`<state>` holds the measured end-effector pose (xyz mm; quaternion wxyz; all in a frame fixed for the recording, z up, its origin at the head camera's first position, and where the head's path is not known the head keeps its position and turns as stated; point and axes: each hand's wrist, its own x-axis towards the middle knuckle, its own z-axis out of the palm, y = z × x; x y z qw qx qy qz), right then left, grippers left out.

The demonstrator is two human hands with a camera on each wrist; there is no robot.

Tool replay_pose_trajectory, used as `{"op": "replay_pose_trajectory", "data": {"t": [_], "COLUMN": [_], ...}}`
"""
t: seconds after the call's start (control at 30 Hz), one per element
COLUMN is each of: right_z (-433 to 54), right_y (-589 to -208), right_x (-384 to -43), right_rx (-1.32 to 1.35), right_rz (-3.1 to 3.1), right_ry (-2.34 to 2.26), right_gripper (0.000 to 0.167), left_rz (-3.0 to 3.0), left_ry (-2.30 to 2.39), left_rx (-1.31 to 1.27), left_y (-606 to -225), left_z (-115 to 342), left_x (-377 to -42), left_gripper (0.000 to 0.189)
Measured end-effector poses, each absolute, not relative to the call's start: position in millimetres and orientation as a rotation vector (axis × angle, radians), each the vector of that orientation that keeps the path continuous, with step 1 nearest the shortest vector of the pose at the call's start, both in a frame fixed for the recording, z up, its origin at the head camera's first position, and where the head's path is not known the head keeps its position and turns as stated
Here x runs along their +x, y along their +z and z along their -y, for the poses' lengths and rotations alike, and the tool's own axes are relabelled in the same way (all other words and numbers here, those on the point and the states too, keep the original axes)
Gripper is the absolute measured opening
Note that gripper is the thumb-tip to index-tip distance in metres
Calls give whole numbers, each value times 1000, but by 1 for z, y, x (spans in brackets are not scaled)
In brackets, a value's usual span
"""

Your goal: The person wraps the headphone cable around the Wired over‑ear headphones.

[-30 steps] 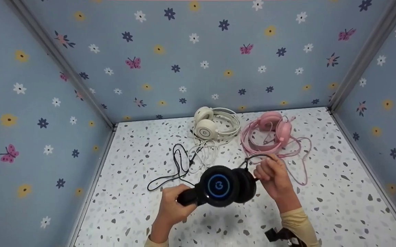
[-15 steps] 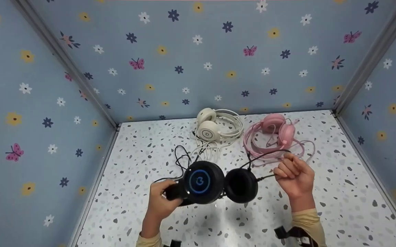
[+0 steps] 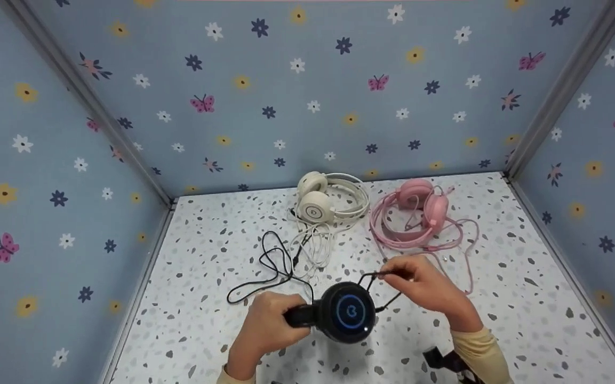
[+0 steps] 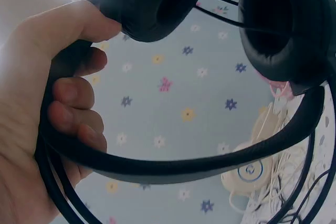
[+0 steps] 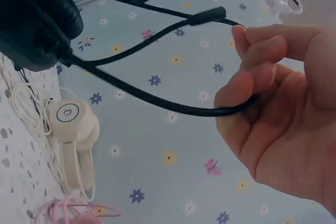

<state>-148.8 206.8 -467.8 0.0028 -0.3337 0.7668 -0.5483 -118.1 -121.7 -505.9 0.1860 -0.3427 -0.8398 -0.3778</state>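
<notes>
Soft light, wrist views — dimmer, hazy

Head view: left hand (image 3: 272,322) covers part of the black headband (image 3: 301,316); near earcup (image 3: 347,313) hides the other. Right wrist view: right hand (image 5: 289,114) conceals part of the cord (image 5: 173,109); bottom edge crops pink headset (image 5: 81,218). Left wrist view: top edge crops both earcups (image 4: 310,30).

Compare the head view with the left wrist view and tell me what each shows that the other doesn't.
Only the head view: the right hand holding a black cord, and the blue ring logo on the black headphones.

Only the left wrist view: the hollow insides of both black earcups, and the long curve of the headband.

Both share: the left hand gripping the headband, the white headphones, the flowered wall and at least some of the pink headphones.
</notes>
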Motion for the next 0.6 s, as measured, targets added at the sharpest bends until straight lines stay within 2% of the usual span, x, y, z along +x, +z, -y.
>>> {"op": "replay_pose_trajectory", "data": {"t": [0.17, 0.33, 0.43, 0.6], "right_z": [-184, -183, -182, -182], "right_y": [-462, -462, -464, -475], "right_x": [-140, -140, -142, -136], "right_rx": [-1318, -1053, -1005, -1310], "right_rz": [-2707, -2910, -2875, -2910], "right_ry": [-1547, -1400, -1325, -1330], "right_gripper": [28, 15, 9, 13], "left_rz": [2356, 2354, 2339, 2350], "left_ry": [-986, -917, -928, -1173], "left_rx": [-934, -969, -1031, -980], "left_y": [-503, -501, -505, -518], "left_z": [111, 105, 104, 113], "left_x": [-115, -112, -110, -108], "left_gripper": [23, 23, 23, 23]}}
